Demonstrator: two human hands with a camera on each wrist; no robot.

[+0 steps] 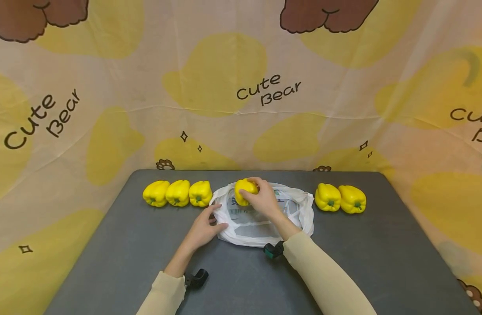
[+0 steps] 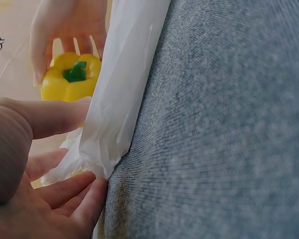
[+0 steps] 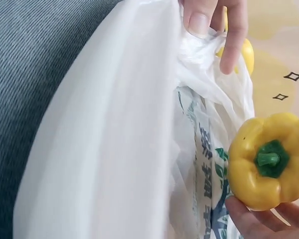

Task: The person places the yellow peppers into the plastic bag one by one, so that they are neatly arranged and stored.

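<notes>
We see the right hand (image 1: 266, 201) reaching over the white plastic bag (image 1: 252, 240), its thumb and fingers curled round a yellow bell pepper (image 1: 241, 186). This pepper is held above the far left part of the bag's mouth, and in the right wrist view its green stem is facing the camera. The left hand (image 1: 203, 228) comes from the near left, with thumb and fingers apart, and touches the left rim of the bag; whether it pinches the plastic, we cannot tell. Both arms wear beige sleeves (image 1: 327, 273).

The dark grey table (image 1: 119, 258) has rounded far corners, and behind it a patterned cloth (image 1: 209, 94) with the words "Cute Bear" makes the wall.

Along the far edge, three yellow peppers (image 1: 178, 194) make a row from near the far left corner to just beside the bag, and two yellow peppers (image 1: 327, 197) stand together between the bag and the far right corner. The mouth of the bag is wide, and grey surface extends from its near rim toward us, under the forearms
</notes>
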